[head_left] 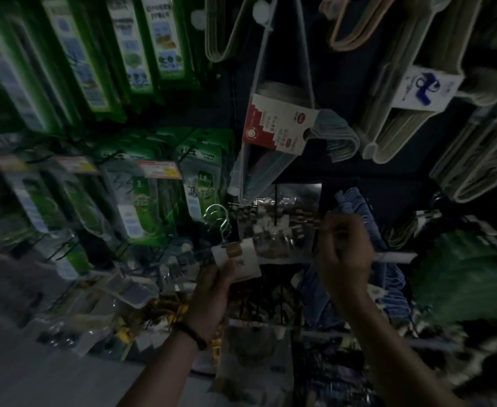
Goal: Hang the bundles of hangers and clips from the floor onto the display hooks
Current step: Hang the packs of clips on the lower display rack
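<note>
Dim, blurred view. A red card point(273, 124) hangs near the middle, above both hands. Below it and slightly left, the left hand point(212, 292) has its grip clamped on the white tag of a clip bundle point(237, 259). The bundle's metal hook point(218, 218) stands up from the tag. Below and right of the red card, the right hand point(344, 254) is curled like a fist; whether its grip holds anything cannot be told. Green packs point(141, 207) hang left of the red card, and pale hangers point(388, 133) hang to its right.
</note>
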Available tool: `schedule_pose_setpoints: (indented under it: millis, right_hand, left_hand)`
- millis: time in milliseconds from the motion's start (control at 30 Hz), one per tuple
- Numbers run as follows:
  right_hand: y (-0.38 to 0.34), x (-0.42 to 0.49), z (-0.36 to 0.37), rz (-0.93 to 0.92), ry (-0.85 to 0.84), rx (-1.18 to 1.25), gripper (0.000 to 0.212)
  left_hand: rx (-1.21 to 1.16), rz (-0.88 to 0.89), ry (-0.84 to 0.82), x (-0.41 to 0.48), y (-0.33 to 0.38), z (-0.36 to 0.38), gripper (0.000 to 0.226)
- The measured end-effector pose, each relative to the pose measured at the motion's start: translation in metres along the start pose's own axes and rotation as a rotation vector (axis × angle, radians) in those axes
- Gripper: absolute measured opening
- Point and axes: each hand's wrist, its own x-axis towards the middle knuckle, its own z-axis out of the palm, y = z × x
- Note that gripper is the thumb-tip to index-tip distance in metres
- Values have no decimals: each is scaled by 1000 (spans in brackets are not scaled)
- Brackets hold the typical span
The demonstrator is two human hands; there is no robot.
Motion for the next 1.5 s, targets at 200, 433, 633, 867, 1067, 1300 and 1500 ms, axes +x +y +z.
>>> schedule_pose_setpoints:
  millis: [200, 433, 633, 867, 1067, 1300, 1500]
  right_hand:
    - [-50, -17, -11, -529, -369, -414, 28]
    - [-30, -37, -17, -376, -697, -299, 28]
    - [-12, -35, -24, -272, -577, -345, 21]
    - [36, -40, -47, -144, -460, -508, 26]
    - [58, -59, -41, -19, -453, -646, 17]
    - [68, -62, -33, -138, -458, -673, 16]
    - [81, -46, -8, -179, -504, -617, 17]
  left_hand:
    - [274, -5, -132, -9, -6, 12, 9]
    - [333, 93, -255, -24, -21, 13, 18]
    - [423, 41, -290, -5, -25, 8, 15]
    - [414, 35, 393, 39, -17, -26, 28]
    - [522, 107, 140, 63, 15, 21, 29]
    - [522, 242, -7, 58, 16, 46, 47]
    - [756, 417, 62, 65, 28, 46, 22]
